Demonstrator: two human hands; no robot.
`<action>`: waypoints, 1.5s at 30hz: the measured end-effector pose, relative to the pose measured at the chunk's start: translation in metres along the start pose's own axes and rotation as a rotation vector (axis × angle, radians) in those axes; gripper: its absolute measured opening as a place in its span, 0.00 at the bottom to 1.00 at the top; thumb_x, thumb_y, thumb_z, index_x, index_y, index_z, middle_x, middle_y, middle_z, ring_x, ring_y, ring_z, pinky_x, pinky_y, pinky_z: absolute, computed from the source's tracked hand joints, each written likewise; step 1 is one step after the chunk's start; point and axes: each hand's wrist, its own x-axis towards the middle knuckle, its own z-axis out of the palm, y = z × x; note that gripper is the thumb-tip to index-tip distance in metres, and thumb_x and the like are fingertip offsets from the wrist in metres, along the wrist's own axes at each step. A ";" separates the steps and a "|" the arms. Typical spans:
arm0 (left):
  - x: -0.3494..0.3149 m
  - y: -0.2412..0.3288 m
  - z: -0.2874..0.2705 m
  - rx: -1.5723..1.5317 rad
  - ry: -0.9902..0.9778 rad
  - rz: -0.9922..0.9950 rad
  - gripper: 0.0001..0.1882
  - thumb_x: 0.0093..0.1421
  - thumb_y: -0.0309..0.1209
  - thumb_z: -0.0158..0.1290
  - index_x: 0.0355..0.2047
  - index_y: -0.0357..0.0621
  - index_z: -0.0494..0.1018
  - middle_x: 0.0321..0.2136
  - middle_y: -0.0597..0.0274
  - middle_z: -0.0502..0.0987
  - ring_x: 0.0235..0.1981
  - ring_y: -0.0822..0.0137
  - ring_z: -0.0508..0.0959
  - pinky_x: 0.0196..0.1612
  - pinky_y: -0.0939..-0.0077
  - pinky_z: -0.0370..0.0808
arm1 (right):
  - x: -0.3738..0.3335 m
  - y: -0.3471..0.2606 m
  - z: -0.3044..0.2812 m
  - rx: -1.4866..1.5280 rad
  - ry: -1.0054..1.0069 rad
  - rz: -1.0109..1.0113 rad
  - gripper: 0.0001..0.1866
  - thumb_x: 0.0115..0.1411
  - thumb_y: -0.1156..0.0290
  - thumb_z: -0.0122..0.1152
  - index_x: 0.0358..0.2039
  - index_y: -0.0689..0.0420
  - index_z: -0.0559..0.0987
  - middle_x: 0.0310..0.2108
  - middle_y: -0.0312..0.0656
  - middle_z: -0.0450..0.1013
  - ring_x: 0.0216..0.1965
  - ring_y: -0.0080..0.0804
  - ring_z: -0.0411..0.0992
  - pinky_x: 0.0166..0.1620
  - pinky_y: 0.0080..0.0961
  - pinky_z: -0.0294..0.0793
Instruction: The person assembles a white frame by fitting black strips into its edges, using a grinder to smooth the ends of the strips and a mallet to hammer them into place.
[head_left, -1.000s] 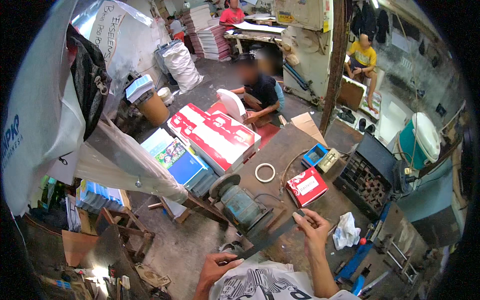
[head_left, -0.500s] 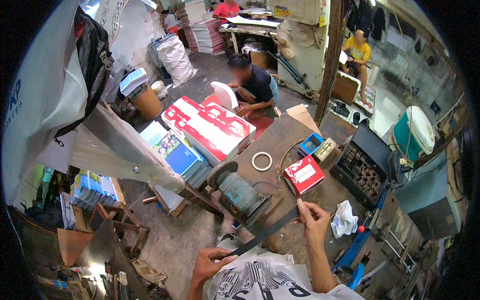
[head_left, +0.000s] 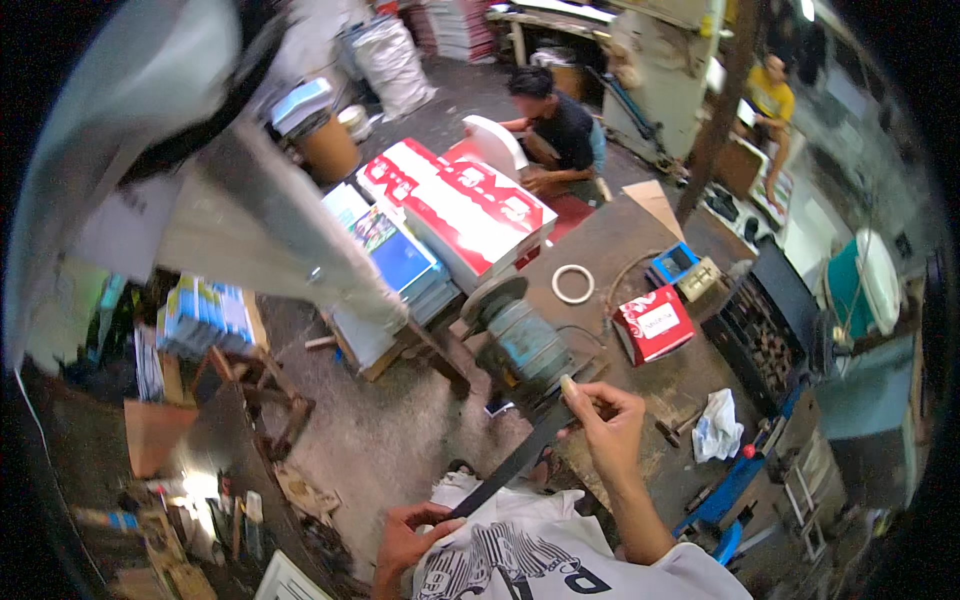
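A long, dark, flat strip (head_left: 505, 470) slants up to the right in front of my body. My left hand (head_left: 408, 540) is closed on its lower end, close to my white shirt. At the upper end, my right hand (head_left: 605, 425) pinches it between thumb and fingers. Just beyond that end stands a worn blue-green bench grinder (head_left: 528, 342) with a wheel on its far side; whether the strip touches the grinder I cannot tell. On the wooden bench (head_left: 560, 325) behind lie a white ring (head_left: 573, 284) and a red-and-white box (head_left: 655, 325).
To the right are a crumpled white bag (head_left: 717, 427), a hammer (head_left: 680, 428), an open black case (head_left: 760, 340) and a blue tray (head_left: 676, 262). Large red-and-white cartons (head_left: 460, 215) stand beyond the grinder. A person (head_left: 560, 130) crouches behind them; another sits far right.
My right hand and the strip's upper end have moved left and nearer the grinder. The whole view has swung, so the bench things appear further right. Both hands keep their hold.
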 end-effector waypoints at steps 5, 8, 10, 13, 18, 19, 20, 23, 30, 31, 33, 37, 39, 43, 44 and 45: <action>-0.037 -0.065 -0.042 -0.309 0.219 0.078 0.11 0.56 0.27 0.64 0.38 0.35 0.80 0.31 0.60 0.81 0.33 0.73 0.79 0.41 0.78 0.76 | -0.008 0.022 0.094 -0.206 -0.333 -0.082 0.09 0.59 0.75 0.64 0.39 0.66 0.82 0.27 0.38 0.77 0.27 0.23 0.75 0.31 0.24 0.82; -0.043 -0.115 -0.063 -0.416 0.330 0.131 0.13 0.58 0.28 0.63 0.42 0.36 0.78 0.35 0.61 0.81 0.36 0.73 0.78 0.42 0.78 0.75 | -0.014 0.044 0.146 -0.317 -0.388 -0.110 0.11 0.59 0.69 0.67 0.38 0.62 0.84 0.30 0.35 0.78 0.29 0.22 0.73 0.35 0.19 0.72; -0.064 -0.134 -0.078 -0.679 0.433 0.125 0.14 0.58 0.28 0.62 0.44 0.35 0.77 0.37 0.61 0.80 0.38 0.73 0.78 0.43 0.78 0.75 | -0.016 0.066 0.188 -0.222 -0.507 -0.046 0.12 0.59 0.68 0.67 0.39 0.64 0.83 0.28 0.35 0.77 0.27 0.21 0.71 0.31 0.18 0.71; -0.112 -0.185 -0.078 -0.909 0.630 0.156 0.14 0.60 0.26 0.60 0.45 0.36 0.77 0.38 0.60 0.80 0.39 0.71 0.79 0.44 0.78 0.75 | -0.055 0.105 0.261 -0.305 -0.762 0.067 0.15 0.61 0.66 0.66 0.42 0.64 0.82 0.32 0.36 0.77 0.29 0.21 0.73 0.31 0.16 0.77; -0.147 -0.273 -0.032 -1.150 1.485 0.092 0.12 0.62 0.27 0.58 0.45 0.34 0.76 0.38 0.57 0.80 0.36 0.68 0.79 0.43 0.76 0.76 | -0.142 0.211 0.385 -0.608 -1.397 0.111 0.20 0.61 0.70 0.65 0.48 0.72 0.77 0.39 0.48 0.77 0.37 0.32 0.77 0.44 0.27 0.81; -0.153 -0.285 -0.025 -1.100 1.645 0.055 0.12 0.62 0.27 0.58 0.44 0.34 0.76 0.38 0.57 0.80 0.36 0.68 0.79 0.43 0.76 0.76 | -0.169 0.231 0.403 -0.557 -1.413 0.264 0.20 0.60 0.70 0.66 0.47 0.72 0.77 0.39 0.49 0.78 0.36 0.33 0.78 0.44 0.28 0.81; -0.159 -0.292 -0.028 -1.482 1.748 0.068 0.12 0.63 0.27 0.57 0.44 0.33 0.76 0.39 0.56 0.80 0.36 0.68 0.79 0.43 0.75 0.77 | -0.195 0.249 0.423 -0.499 -1.418 0.409 0.20 0.59 0.70 0.67 0.46 0.73 0.78 0.39 0.49 0.78 0.36 0.34 0.79 0.44 0.28 0.82; -0.162 -0.306 -0.037 -1.822 2.005 0.066 0.12 0.63 0.26 0.57 0.44 0.32 0.75 0.40 0.55 0.79 0.37 0.68 0.80 0.43 0.72 0.78 | -0.267 0.294 0.471 -0.586 -1.614 0.352 0.18 0.55 0.72 0.71 0.41 0.72 0.80 0.35 0.50 0.79 0.32 0.33 0.80 0.39 0.25 0.84; -0.137 -0.342 -0.078 -1.568 2.435 0.085 0.13 0.60 0.22 0.59 0.44 0.32 0.71 0.37 0.51 0.80 0.41 0.62 0.81 0.50 0.66 0.81 | -0.328 0.374 0.561 -0.730 -1.845 0.117 0.12 0.54 0.74 0.71 0.34 0.70 0.83 0.27 0.45 0.80 0.26 0.27 0.79 0.31 0.19 0.81; -0.132 -0.345 -0.080 -1.519 2.467 0.159 0.13 0.60 0.22 0.59 0.44 0.34 0.70 0.37 0.50 0.80 0.41 0.61 0.81 0.51 0.66 0.80 | -0.330 0.376 0.566 -0.759 -1.848 0.129 0.12 0.54 0.74 0.71 0.34 0.70 0.83 0.27 0.45 0.80 0.26 0.27 0.79 0.31 0.19 0.81; -0.126 -0.348 -0.071 -1.508 2.477 0.028 0.11 0.61 0.23 0.56 0.44 0.42 0.70 0.41 0.52 0.79 0.43 0.56 0.80 0.53 0.62 0.76 | -0.345 0.381 0.567 -0.773 -1.904 0.074 0.12 0.55 0.73 0.71 0.35 0.68 0.83 0.27 0.49 0.80 0.26 0.29 0.79 0.31 0.20 0.82; -0.119 -0.352 -0.077 -1.603 2.594 0.039 0.12 0.62 0.23 0.54 0.46 0.42 0.68 0.44 0.52 0.78 0.48 0.54 0.79 0.54 0.57 0.77 | -0.352 0.392 0.567 -0.842 -1.932 0.152 0.11 0.54 0.75 0.70 0.34 0.70 0.83 0.28 0.46 0.80 0.26 0.28 0.79 0.32 0.20 0.81; -0.115 -0.354 -0.073 -1.570 2.590 0.005 0.14 0.62 0.23 0.53 0.48 0.43 0.66 0.47 0.48 0.77 0.50 0.51 0.78 0.53 0.53 0.77 | -0.349 0.384 0.573 -0.949 -1.921 0.055 0.11 0.54 0.75 0.70 0.35 0.69 0.83 0.29 0.46 0.80 0.27 0.29 0.79 0.34 0.21 0.82; -0.119 -0.353 -0.093 -1.689 2.604 0.167 0.13 0.62 0.25 0.54 0.46 0.46 0.65 0.45 0.45 0.78 0.48 0.52 0.79 0.52 0.51 0.78 | -0.349 0.384 0.579 -0.926 -1.917 0.117 0.11 0.54 0.75 0.70 0.36 0.68 0.83 0.30 0.46 0.80 0.29 0.30 0.79 0.36 0.22 0.83; -0.121 -0.353 -0.092 -1.690 2.630 0.155 0.13 0.62 0.25 0.54 0.46 0.46 0.65 0.45 0.45 0.78 0.48 0.52 0.79 0.52 0.51 0.78 | -0.350 0.384 0.578 -0.911 -1.908 0.112 0.11 0.54 0.75 0.70 0.36 0.68 0.83 0.31 0.46 0.79 0.29 0.31 0.79 0.35 0.22 0.83; -0.124 -0.353 -0.088 -1.754 2.623 0.099 0.13 0.63 0.25 0.54 0.46 0.46 0.65 0.45 0.45 0.79 0.47 0.52 0.80 0.51 0.52 0.78 | -0.350 0.386 0.575 -0.917 -1.926 0.119 0.11 0.54 0.75 0.70 0.36 0.68 0.83 0.31 0.46 0.79 0.29 0.31 0.79 0.35 0.22 0.83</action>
